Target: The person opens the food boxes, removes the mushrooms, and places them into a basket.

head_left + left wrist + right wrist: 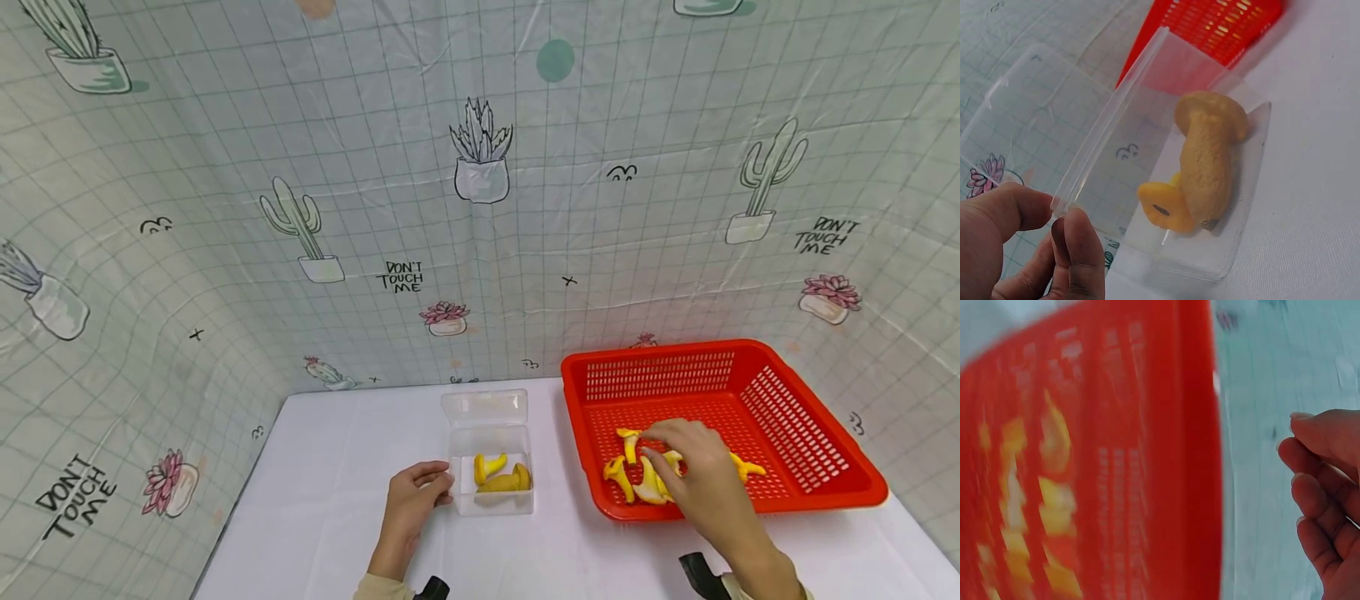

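Observation:
A clear plastic box [495, 505] with its hinged lid [486, 407] raised stands on the white table. My left hand [417, 500] pinches its left rim, and the left wrist view shows thumb and finger at the corner. Inside lie a thick tan mushroom [1207, 156] and a smaller yellow mushroom [1163, 206]. Over the red basket [832, 493] is my right hand [697, 471], its fingers loosely bent with nothing between them. Below and around that hand are several yellow mushrooms [618, 477], some with pale stems; the hand covers part of the pile.
The slotted wall of the basket [1147, 487] rises close beside the right hand in the right wrist view, with blurred yellow shapes behind it. A cloth with cactus prints [480, 250] hangs behind and at both sides of the white table [330, 467].

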Demonstrator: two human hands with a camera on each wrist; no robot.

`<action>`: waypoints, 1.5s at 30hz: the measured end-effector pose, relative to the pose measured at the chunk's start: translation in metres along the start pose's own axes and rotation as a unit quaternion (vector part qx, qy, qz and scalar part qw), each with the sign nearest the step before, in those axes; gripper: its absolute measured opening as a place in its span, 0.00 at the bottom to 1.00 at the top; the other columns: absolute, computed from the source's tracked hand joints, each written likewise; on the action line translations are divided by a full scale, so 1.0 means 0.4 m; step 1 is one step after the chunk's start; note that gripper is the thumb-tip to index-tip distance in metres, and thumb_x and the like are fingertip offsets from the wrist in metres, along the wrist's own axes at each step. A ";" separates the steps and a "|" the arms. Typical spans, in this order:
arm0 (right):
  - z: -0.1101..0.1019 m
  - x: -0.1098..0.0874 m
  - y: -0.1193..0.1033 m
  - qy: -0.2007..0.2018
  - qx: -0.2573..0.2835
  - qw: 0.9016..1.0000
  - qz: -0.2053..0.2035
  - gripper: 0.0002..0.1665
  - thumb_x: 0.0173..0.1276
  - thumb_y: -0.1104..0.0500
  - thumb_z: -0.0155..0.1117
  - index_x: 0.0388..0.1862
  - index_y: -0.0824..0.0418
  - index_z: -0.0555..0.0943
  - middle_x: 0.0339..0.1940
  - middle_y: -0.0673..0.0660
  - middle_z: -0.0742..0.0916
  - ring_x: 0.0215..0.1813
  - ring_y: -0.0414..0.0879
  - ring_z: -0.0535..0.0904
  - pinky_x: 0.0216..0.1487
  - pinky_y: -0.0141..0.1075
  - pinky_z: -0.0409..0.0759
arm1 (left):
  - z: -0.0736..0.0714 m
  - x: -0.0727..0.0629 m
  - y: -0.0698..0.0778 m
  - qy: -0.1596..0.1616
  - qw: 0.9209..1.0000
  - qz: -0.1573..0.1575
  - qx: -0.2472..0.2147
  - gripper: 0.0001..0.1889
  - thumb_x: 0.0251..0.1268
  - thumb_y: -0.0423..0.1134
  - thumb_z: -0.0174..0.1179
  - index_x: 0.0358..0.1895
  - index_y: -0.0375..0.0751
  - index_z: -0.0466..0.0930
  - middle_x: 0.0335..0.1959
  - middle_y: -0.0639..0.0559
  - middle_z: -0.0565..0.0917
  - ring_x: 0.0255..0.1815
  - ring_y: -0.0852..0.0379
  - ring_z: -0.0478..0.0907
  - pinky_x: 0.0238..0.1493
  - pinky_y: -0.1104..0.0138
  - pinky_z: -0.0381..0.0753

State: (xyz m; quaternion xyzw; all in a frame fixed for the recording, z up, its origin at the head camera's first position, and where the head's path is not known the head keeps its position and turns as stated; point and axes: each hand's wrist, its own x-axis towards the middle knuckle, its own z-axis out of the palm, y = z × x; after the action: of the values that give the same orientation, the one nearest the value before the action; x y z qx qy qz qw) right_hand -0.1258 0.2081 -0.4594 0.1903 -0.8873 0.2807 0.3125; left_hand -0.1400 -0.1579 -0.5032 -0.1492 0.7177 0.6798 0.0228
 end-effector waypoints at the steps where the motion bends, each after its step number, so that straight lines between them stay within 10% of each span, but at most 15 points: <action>1: 0.010 0.001 -0.012 -0.003 0.003 1.000 -0.011 0.24 0.47 0.74 0.85 0.43 0.61 0.89 0.43 0.53 0.90 0.46 0.50 0.83 0.54 0.33 0.72 | 0.000 0.000 0.001 0.000 1.000 0.000 0.000 0.17 0.65 0.26 0.67 0.54 0.18 0.81 0.35 0.45 0.85 0.28 0.62 0.79 0.30 0.73 0.85; 14: 0.156 -0.013 -0.135 -0.078 0.050 0.995 -0.047 0.22 0.51 0.69 0.86 0.40 0.50 0.89 0.43 0.40 0.88 0.46 0.37 0.80 0.49 0.38 0.84 | 0.001 -0.004 0.002 0.001 1.000 0.008 -0.006 0.16 0.65 0.24 0.65 0.53 0.16 0.81 0.35 0.46 0.85 0.28 0.62 0.79 0.30 0.74 0.85; 45: 0.332 0.097 -0.257 -0.157 0.091 0.979 -0.092 0.13 0.56 0.72 0.81 0.39 0.61 0.90 0.39 0.50 0.89 0.43 0.47 0.82 0.49 0.41 0.82 | -0.003 -0.003 -0.002 -0.002 1.000 0.002 -0.009 0.17 0.65 0.25 0.65 0.54 0.17 0.81 0.35 0.46 0.86 0.28 0.62 0.80 0.31 0.74 0.85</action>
State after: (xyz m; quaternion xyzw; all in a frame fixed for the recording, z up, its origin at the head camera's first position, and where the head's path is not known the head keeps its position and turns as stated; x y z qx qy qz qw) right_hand -0.1610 0.0408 -0.4807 0.3406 -0.8747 0.2972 0.1747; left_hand -0.1384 -0.1588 -0.5036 -0.1463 0.7115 0.6870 0.0211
